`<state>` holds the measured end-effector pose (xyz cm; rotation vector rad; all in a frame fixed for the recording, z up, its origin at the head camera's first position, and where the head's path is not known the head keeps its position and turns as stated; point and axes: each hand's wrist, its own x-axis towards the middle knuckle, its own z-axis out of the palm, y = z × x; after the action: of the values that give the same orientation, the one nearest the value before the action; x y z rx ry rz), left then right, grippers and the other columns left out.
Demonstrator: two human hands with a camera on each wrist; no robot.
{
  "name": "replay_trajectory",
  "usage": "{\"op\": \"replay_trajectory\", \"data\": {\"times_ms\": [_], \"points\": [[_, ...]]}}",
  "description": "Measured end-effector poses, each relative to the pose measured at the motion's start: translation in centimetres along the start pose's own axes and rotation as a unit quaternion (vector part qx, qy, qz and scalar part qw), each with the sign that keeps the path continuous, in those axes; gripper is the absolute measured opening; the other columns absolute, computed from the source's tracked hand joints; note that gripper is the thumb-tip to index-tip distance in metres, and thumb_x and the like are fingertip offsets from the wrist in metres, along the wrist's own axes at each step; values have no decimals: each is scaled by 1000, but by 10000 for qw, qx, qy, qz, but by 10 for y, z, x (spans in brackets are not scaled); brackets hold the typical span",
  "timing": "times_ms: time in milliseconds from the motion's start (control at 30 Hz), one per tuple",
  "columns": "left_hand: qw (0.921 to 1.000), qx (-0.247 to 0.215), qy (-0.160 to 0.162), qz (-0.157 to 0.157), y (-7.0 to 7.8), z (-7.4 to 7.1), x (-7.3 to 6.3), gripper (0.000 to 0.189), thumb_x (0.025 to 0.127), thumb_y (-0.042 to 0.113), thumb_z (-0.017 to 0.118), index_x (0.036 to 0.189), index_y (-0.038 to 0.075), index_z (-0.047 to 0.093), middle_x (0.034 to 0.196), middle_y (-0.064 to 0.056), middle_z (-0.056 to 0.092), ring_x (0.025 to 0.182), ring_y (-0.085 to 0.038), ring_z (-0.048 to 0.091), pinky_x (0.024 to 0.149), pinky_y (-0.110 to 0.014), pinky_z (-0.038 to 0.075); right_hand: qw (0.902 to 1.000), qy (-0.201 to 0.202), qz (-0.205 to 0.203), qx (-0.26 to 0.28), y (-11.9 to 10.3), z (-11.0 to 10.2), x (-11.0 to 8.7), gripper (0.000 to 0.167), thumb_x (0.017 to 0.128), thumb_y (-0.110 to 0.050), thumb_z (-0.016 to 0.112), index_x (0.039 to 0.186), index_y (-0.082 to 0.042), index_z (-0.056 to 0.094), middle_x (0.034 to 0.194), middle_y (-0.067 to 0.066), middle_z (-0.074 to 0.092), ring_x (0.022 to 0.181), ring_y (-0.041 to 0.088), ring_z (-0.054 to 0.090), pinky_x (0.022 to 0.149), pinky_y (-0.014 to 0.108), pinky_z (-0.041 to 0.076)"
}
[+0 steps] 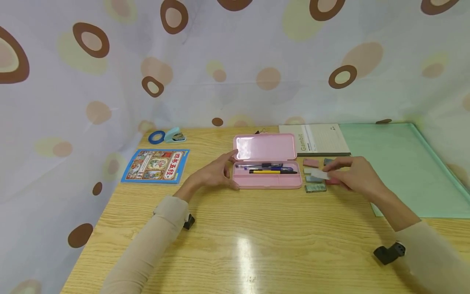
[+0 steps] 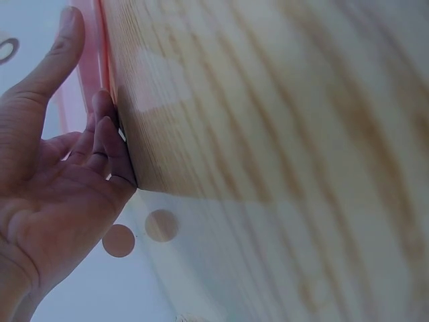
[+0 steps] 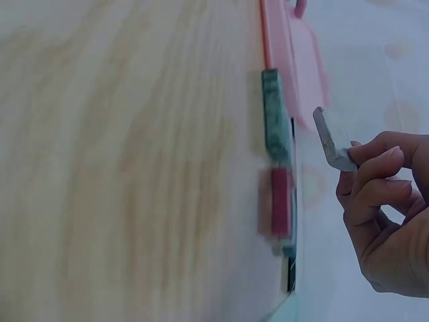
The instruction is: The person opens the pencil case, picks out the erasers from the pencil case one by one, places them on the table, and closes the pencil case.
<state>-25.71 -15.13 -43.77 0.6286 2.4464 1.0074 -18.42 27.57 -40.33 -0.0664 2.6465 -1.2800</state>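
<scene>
A pink pencil case (image 1: 267,182) lies on the table with its lid (image 1: 265,147) raised toward the back. Several pens (image 1: 262,167) rest in its rear compartment. My left hand (image 1: 214,172) spreads across the left end of the case, thumb by the near corner and a finger at the lid. In the left wrist view, this hand's fingers (image 2: 110,151) are partly bent beside the case. My right hand (image 1: 358,175) pinches a small whitish rectangular block (image 3: 333,141) above several other blocks. Among those are a mottled green block (image 3: 276,121) and a dark red one (image 3: 281,201).
Behind the blocks lies a Gambit notebook (image 1: 323,139), and a pale green mat (image 1: 407,171) covers the right side. Over on the left are a picture-covered booklet (image 1: 156,166), a blue tape roll (image 1: 156,137) and a light blue stapler (image 1: 175,135). Patterned cloth (image 1: 235,98) hangs behind the table.
</scene>
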Motion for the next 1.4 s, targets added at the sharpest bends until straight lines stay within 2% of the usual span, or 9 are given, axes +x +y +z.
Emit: {"op": "replay_trajectory", "data": {"times_ms": [100,200,267,367,600,867,1167,1267,1400], "points": [[10000,14,17,20,0,0,-1,122,79,32,94,169,23,11,149,-7,47,88,-19,55,80,-32,47,10000,-45,81,20,15,-8,-9,28,99,-20,67,119,-1,73,88,10,68,44,13,37,44,36,39],[10000,7,33,37,0,0,-1,123,79,32,94,169,23,11,149,-7,47,89,-19,55,80,-32,47,9997,-125,205,57,26,-14,-17,29,100,-20,66,121,-1,71,68,2,60,43,13,35,43,37,37],[10000,-22,32,47,0,0,-2,123,78,31,94,169,23,11,149,-7,47,88,-19,55,80,-32,47,9995,-163,279,21,32,-16,-21,29,101,-20,65,123,-1,71,53,-2,46,42,13,33,42,36,36],[9999,-67,21,81,1,0,-2,123,78,31,94,169,22,11,149,-7,47,88,-19,55,81,-32,47,9993,-223,314,9,38,-20,-27,30,102,-21,64,124,0,70,49,-3,40,42,13,33,42,37,36],[10000,-18,22,62,0,0,-2,122,79,30,94,169,21,11,147,-7,47,87,-19,55,79,-31,47,9993,-324,193,63,44,-19,-30,30,102,-21,65,122,2,70,49,-1,43,43,14,35,42,36,36],[10000,-10,29,70,-1,1,-1,122,79,31,94,169,23,10,148,-6,47,88,-19,55,79,-31,48,9993,-270,224,-155,47,-15,-26,29,103,-21,64,121,0,71,53,2,47,44,14,37,43,36,37],[9999,-88,18,64,2,2,1,122,79,29,94,169,22,11,147,-8,47,88,-19,55,79,-31,47,9996,-158,177,129,42,-24,-24,35,104,-27,66,124,1,69,60,3,52,48,13,38,45,37,38],[9999,-98,14,35,2,2,0,123,79,30,94,169,21,11,148,-8,47,88,-19,55,79,-31,47,9998,-95,69,157,37,-24,-18,37,105,-29,65,125,2,67,66,5,57,49,14,39,45,37,37],[9999,-60,82,-5,1,1,-2,122,79,30,94,169,22,11,147,-7,47,88,-19,55,79,-32,48,9986,133,-343,387,28,-21,-7,36,104,-28,66,126,1,68,74,8,60,55,20,45,49,40,39]]}}
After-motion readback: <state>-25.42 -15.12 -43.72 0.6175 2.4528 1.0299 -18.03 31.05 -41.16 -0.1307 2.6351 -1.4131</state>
